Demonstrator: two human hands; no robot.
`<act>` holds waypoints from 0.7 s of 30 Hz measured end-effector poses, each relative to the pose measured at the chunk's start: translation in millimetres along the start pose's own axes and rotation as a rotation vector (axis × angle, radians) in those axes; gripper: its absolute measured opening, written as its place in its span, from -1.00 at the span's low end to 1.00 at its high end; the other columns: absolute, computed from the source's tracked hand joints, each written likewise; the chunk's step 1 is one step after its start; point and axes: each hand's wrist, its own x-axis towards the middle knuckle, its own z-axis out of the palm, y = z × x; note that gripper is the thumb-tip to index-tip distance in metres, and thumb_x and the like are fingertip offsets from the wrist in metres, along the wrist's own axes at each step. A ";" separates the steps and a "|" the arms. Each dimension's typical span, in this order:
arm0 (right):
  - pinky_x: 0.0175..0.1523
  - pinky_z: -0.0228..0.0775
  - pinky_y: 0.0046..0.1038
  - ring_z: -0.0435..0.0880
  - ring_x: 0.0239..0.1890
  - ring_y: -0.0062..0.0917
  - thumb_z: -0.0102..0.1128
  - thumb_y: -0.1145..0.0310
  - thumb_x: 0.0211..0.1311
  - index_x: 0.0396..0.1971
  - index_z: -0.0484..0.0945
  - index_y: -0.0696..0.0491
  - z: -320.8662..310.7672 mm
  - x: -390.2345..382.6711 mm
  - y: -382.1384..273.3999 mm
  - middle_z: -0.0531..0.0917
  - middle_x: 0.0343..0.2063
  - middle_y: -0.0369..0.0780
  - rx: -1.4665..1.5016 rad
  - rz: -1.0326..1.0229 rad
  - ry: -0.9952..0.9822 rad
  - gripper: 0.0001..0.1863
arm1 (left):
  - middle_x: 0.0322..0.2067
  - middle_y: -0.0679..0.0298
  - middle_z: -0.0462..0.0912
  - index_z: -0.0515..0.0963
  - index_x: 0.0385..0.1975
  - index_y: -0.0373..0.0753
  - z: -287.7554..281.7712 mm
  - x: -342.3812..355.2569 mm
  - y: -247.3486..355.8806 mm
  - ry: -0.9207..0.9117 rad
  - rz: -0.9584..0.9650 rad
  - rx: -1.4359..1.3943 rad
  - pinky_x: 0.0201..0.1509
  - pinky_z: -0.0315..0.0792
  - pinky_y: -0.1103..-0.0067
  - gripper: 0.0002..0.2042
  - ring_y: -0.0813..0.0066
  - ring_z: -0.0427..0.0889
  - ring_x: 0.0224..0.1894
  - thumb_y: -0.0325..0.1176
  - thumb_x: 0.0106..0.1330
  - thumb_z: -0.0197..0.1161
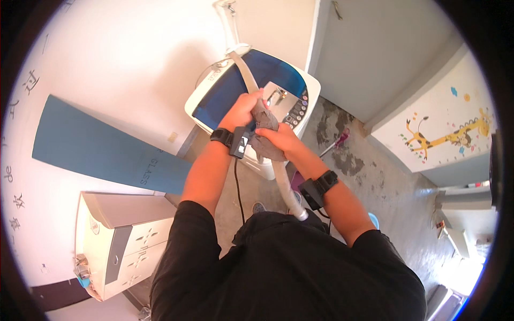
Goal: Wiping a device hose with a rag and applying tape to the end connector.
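My left hand (243, 109) is closed on a crumpled grey cloth (269, 147) bunched around a long pale flexible hose (241, 69). My right hand (281, 136) grips the cloth lower down, thumb across it. The hose's upper part crosses the washing machine (201, 99), which has a blue lid and a control panel (297, 115). Its lower end (301, 214) hangs beside my body, below both hands. Black devices with cables are strapped to my left wrist (238, 142) and right wrist (313, 192).
A white cabinet (120, 251) stands at lower left beside a wall with a blue board (91, 139). Pipework (230, 16) rises behind the machine. A pink-headed mop (341, 138) lies on the stained concrete floor (375, 187). A decorated panel (428, 134) is at right; a blue basin (373, 219) is behind my right arm.
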 end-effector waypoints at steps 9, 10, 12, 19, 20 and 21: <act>-0.15 0.49 -0.43 0.67 -0.28 -0.46 0.37 0.07 0.02 -0.17 0.60 0.28 -36.6 -47.9 -13.7 0.69 -0.29 -0.11 -0.311 -0.059 -0.027 -0.44 | -0.50 0.19 0.44 0.35 -0.37 -0.33 1.8 26.2 5.7 -0.036 0.071 -0.280 -0.24 0.48 0.40 -0.74 0.35 0.49 -0.42 -0.24 0.44 0.10; -0.13 0.49 -0.42 0.66 -0.26 -0.45 0.37 0.04 0.02 -0.16 0.60 0.27 -40.9 -62.4 -16.4 0.69 -0.29 -0.10 -0.394 -0.004 -0.050 -0.43 | -0.50 0.18 0.41 0.33 -0.36 -0.32 9.2 24.3 14.0 0.028 0.082 -0.281 -0.23 0.46 0.39 -0.74 0.35 0.45 -0.45 -0.25 0.42 0.13; -0.11 0.48 -0.42 0.66 -0.24 -0.46 0.37 0.02 0.02 -0.15 0.59 0.26 -60.2 -77.8 5.0 0.69 -0.28 -0.10 -0.420 -0.032 -0.097 -0.41 | -0.49 0.21 0.38 0.33 -0.35 -0.30 11.0 29.0 25.7 0.053 0.070 -0.325 -0.25 0.45 0.42 -0.76 0.38 0.42 -0.45 -0.26 0.41 0.15; -0.08 0.47 -0.41 0.66 -0.22 -0.49 0.36 0.12 0.09 -0.08 0.56 0.19 -111.7 -154.5 17.6 0.70 -0.25 -0.15 -0.542 -0.170 -0.173 -0.50 | -0.47 0.19 0.37 0.31 -0.33 -0.32 -10.1 35.3 51.6 0.163 0.215 -0.396 -0.28 0.47 0.40 -0.75 0.36 0.41 -0.45 -0.27 0.40 0.18; -0.07 0.47 -0.41 0.66 -0.21 -0.49 0.36 0.15 0.10 -0.08 0.56 0.18 -113.9 -160.3 11.5 0.70 -0.25 -0.16 -0.532 -0.106 -0.148 -0.52 | -0.47 0.20 0.38 0.32 -0.32 -0.31 -7.2 35.1 50.3 0.160 0.201 -0.367 -0.27 0.47 0.40 -0.74 0.37 0.41 -0.45 -0.27 0.39 0.19; -0.05 0.47 -0.42 0.66 -0.21 -0.50 0.36 0.17 0.11 -0.07 0.56 0.17 -114.9 -163.9 8.6 0.70 -0.24 -0.17 -0.520 -0.044 -0.126 -0.54 | -0.48 0.21 0.39 0.32 -0.32 -0.31 -2.5 33.0 47.9 0.159 0.188 -0.336 -0.27 0.48 0.39 -0.74 0.37 0.42 -0.45 -0.26 0.38 0.20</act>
